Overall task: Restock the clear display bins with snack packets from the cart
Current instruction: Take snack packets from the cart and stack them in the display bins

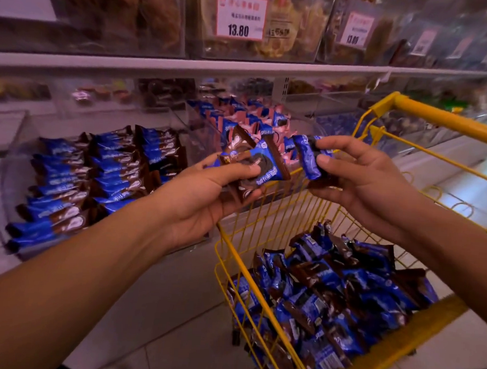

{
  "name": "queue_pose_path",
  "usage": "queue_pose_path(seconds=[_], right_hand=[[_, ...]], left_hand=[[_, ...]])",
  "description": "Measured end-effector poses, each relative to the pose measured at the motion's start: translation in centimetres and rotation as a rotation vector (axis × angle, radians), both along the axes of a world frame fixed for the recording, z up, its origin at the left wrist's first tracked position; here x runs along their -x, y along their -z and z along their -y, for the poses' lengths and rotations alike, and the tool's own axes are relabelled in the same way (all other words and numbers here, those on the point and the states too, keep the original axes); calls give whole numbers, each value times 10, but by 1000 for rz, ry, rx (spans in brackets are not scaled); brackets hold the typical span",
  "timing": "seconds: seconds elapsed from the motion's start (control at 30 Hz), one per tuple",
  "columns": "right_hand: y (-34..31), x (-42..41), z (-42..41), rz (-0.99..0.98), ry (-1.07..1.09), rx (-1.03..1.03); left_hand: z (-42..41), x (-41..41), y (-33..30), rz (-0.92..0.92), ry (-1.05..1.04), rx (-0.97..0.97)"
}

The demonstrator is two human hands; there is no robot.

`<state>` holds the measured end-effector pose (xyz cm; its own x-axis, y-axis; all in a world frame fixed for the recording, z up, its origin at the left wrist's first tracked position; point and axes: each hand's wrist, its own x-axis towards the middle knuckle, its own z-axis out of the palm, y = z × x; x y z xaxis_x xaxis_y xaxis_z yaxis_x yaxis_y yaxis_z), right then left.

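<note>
Head view shows your left hand [208, 193] curled round a small stack of blue-and-brown snack packets [254, 163], thumb pressed on the top one. Your right hand [358, 179] pinches a single packet [308, 156] between thumb and fingers, holding it on edge just right of the stack. Both hands hang above the far left corner of the yellow wire cart [263, 222].

Look into the cart at near right: a loose heap of the same packets [338, 296] lies jumbled across its bottom, pointing every way.

To your left, the clear display bin [0, 177] holds neat rows of matching packets [96, 171], lined up in three columns and leaning one on another. Farther back, behind your hands, a second clear bin [195, 117] carries blue-and-pink packets [248, 117] in a looser pile.

Beyond those, on the far shelf, more clear bins hold blurred dark sweets. On the upper shelf, clear boxes [273, 25] hold bagged tan snacks, and one wears a red-edged price tag [241, 16] reading 13.80; a second tag [356, 29] sits to its right.
</note>
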<state>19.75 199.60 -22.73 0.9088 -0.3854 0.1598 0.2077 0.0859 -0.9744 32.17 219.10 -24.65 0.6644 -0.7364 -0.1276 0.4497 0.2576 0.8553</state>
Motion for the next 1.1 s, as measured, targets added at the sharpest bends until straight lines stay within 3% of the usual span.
queue_pose_path(seconds=[0.1,0.23,0.4,0.47,0.67,0.83,1.1], right_hand=[[-1,2,-2,-60,-114,-119],[0,3,-10,-22,-95,-4],[-11,11,-11,293,184,799],[-8,12,-12,298,203,878],[-1,16,-13,189,-30,677],[0,10,-17,159,-11,459],[0,7,-16,-75,-221,495]], left_hand=[[-1,4,2,61,20,-48],[2,8,3,77,23,-80],[2,8,2,14,51,-77],[1,9,1,-1,90,-73],[1,8,1,2,72,-67],[-1,5,4,156,121,-158],[5,11,7,308,101,-237]])
